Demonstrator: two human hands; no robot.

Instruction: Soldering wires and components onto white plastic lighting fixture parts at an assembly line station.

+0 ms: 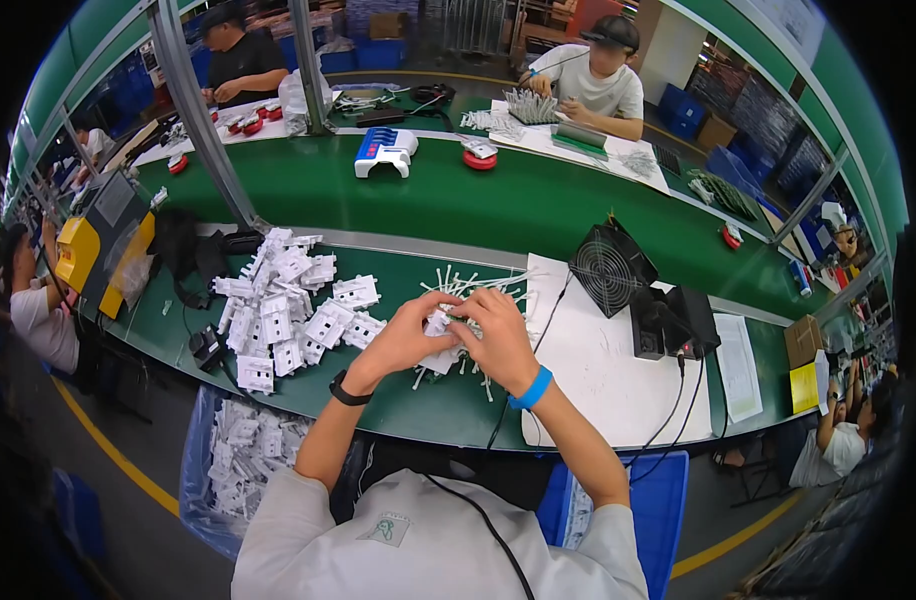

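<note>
My left hand, with a black band at the wrist, and my right hand, with a blue wristband below it, meet over the green bench. Between their pinched fingers is a small white plastic part, partly hidden by the fingers. Under and around both hands spreads a bunch of short white cables, their ends fanning outward. Left of my left hand lies a heap of white plastic housings with dark holes.
A white board covers the bench on the right, carrying a black fan and a black box with cords. A blue bin of housings stands below left. Beyond runs a green conveyor; co-workers sit across it.
</note>
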